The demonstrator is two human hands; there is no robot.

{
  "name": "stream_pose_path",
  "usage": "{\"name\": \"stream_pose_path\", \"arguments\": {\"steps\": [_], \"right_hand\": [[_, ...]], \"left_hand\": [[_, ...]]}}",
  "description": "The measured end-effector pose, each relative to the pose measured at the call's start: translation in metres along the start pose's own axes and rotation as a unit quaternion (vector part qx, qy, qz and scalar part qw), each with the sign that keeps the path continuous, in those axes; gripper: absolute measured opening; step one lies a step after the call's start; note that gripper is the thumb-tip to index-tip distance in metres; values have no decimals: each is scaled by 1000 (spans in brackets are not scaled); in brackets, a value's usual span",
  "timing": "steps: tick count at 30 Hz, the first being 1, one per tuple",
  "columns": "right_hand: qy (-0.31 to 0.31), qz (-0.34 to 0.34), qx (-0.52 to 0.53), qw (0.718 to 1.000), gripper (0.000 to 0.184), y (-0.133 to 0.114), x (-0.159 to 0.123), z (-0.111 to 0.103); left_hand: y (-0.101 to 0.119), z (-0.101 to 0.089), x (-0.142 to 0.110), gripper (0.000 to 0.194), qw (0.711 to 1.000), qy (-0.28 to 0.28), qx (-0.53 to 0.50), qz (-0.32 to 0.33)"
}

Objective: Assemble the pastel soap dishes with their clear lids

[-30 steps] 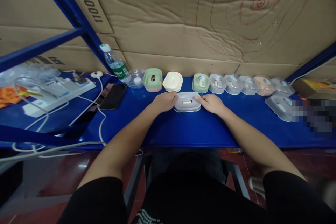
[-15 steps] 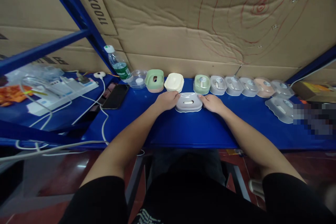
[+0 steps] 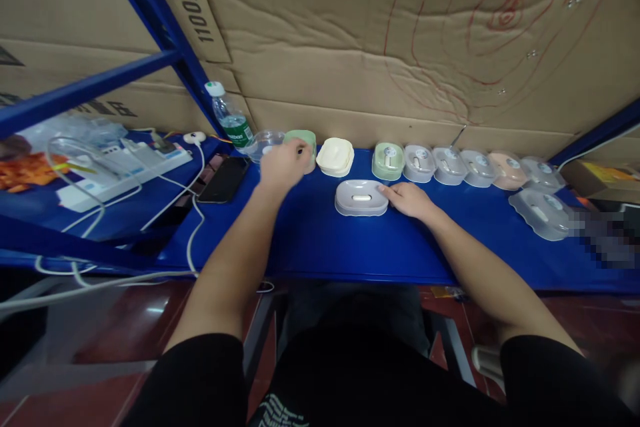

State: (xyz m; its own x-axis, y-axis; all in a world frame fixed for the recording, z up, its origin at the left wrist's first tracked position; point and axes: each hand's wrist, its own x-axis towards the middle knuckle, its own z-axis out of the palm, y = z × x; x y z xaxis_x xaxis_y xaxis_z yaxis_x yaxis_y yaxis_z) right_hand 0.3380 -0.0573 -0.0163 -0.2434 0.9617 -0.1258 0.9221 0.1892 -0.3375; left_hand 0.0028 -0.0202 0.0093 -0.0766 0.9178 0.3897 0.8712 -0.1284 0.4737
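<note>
Below "1100X38" cardboard (image 3: 189, 3), right hand (image 3: 411, 199) gripping grey dish (image 3: 361, 207), grip unclear for left hand (image 3: 283, 164)

A pale grey slotted dish (image 3: 361, 191) lies flat; at its ten o'clock sits a partly hidden green box (image 3: 306, 136).

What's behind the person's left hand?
Behind the left hand, part of a green container shows, with part of a clear plastic one to its left. The hand covers the rest, so I can't tell whether it touches either.

Dim light, wide-angle edge stretch, glare on floor (image 3: 157, 309), pixelated patch (image 3: 607, 237) at right
</note>
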Motion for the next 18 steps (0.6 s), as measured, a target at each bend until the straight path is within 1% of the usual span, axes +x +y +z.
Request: {"name": "stream_pose_path", "arguments": {"steps": [1,2,3,5,8,10,12,14,18], "right_hand": [[-2,-5,2,1000,77,0,0,0],[-3,-11,2,1000,77,1,-1,-1],[-3,-16,3,1000,77,1,-1,-1],[-3,-23,5,1000,76,2,-1,-1],[-4,-25,2,1000,74,4,-1,-1],[-2,-30,0,1000,73,4,-1,-1],[0,-36,0,999,73,4,-2,-1],[2,-41,0,999,73,5,-2,-1],[5,-43,-9,999,73,5,-2,0]], "left_hand": [[-11,-10,5,28,999,24,7,-25],[-23,-20,10,25,998,32,20,-53],[-34,-27,14,23,995,27,34,-86],[-54,-35,20,23,988,-5,60,-140],[-74,-33,27,23,980,-53,90,-172],[-81,-28,29,19,976,-70,104,-175],[-83,-24,31,16,976,-68,110,-174],[-83,-23,31,18,979,-44,104,-172],[-77,-28,28,25,982,28,75,-169]]}}
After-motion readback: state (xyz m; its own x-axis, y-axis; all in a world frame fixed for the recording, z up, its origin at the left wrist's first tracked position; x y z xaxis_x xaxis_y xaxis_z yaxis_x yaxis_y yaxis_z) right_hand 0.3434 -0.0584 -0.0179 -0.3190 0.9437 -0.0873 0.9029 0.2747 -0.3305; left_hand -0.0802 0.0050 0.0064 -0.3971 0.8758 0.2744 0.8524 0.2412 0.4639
